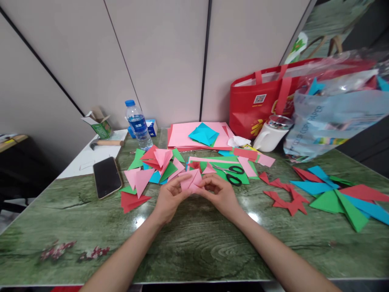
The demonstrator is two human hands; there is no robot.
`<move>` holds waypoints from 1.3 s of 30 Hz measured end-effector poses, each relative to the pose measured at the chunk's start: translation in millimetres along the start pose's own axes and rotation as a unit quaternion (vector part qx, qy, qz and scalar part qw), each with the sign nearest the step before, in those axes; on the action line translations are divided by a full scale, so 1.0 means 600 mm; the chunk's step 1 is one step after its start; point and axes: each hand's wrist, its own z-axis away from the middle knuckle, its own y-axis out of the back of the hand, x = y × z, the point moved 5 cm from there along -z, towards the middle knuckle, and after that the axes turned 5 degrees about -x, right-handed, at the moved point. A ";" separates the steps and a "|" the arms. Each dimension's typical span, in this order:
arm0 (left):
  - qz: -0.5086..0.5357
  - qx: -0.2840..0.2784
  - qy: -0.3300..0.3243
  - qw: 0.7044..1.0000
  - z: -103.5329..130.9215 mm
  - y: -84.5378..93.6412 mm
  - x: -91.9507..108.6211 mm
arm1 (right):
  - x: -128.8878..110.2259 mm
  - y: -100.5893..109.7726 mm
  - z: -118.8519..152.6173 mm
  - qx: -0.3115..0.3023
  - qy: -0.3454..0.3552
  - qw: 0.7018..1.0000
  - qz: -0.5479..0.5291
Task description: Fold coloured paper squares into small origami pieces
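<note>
Between my two hands is a small pink folded paper (190,183), held just above the green table near its middle. My left hand (170,196) pinches its left side, thumb below and fingers behind. On the right edge, the thumb and fingertips of my right hand (219,194) close on the same paper. Just beyond lie black-handled scissors (234,174) on green and pink sheets. To the left of the held piece is a loose heap of folded paper pieces (161,162) in pink, red, green and blue.
A phone (107,177), a hammer (106,142) and a water bottle (139,125) are on the left. Pink sheets (179,136) lie at the back. A white mug (270,136), a red bag (246,105) and a plastic bag (328,121) stand right, behind red cut-outs (291,198) and folded strips (340,198).
</note>
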 end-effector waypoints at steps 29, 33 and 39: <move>0.000 0.002 0.005 1.000 0.005 -0.008 -0.009 | 0.011 -0.007 0.000 -0.025 -0.087 0.994 -0.061; 0.016 -0.007 0.009 1.000 0.006 -0.013 -0.009 | 0.019 -0.012 0.002 -0.010 -0.112 0.986 -0.122; -0.017 0.031 0.014 0.999 0.006 -0.008 -0.006 | 0.017 -0.017 0.004 -0.021 -0.109 0.984 -0.136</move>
